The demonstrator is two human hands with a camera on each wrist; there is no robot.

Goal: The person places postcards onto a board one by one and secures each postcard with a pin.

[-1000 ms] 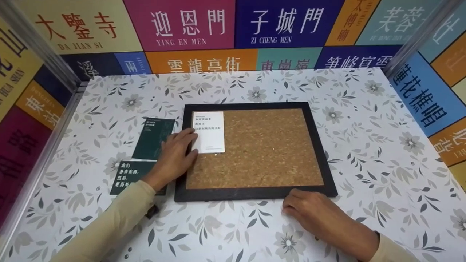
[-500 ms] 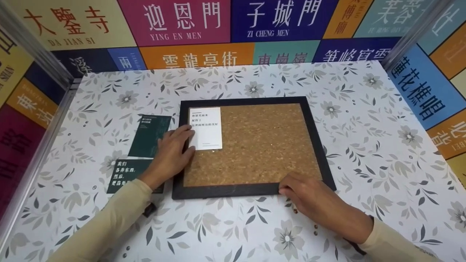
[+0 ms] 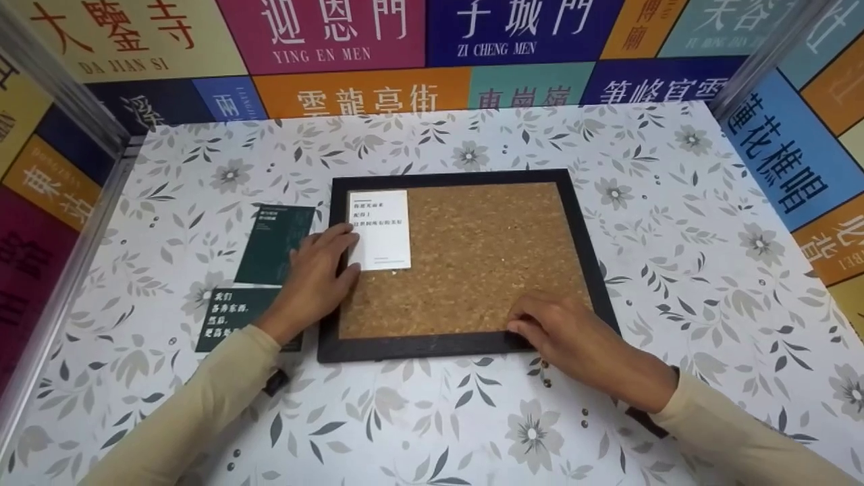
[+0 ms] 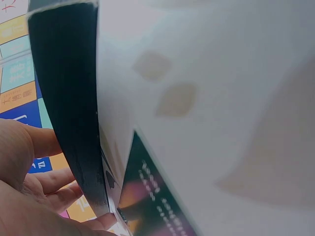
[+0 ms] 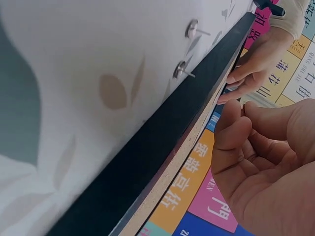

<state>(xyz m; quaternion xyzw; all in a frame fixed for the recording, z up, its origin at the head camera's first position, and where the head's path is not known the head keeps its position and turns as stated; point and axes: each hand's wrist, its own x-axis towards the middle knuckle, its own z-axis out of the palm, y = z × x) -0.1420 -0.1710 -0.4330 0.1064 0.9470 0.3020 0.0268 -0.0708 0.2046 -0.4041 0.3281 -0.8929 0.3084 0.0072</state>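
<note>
A white printed card lies on the upper left of a black-framed corkboard. My left hand reaches across the left rail, its fingertips and thumb resting at the card's left edge. Over the lower right of the cork is my right hand, thumb and index finger pinched together. Between those fingertips a small brassy thumbtack barely shows in the right wrist view, mostly hidden by the fingers. Two more thumbtacks lie with pins up beyond the black frame in that view.
Two dark green cards, one upright and one sideways, lie left of the board, partly under the left arm. Loose thumbtacks lie on the flowered tabletop near the right forearm. Colourful panels enclose the back and sides.
My right hand has risen from the board's lower rail to over the cork, moving slightly left. My left hand stays at the card's edge. The head view has shifted a little.
</note>
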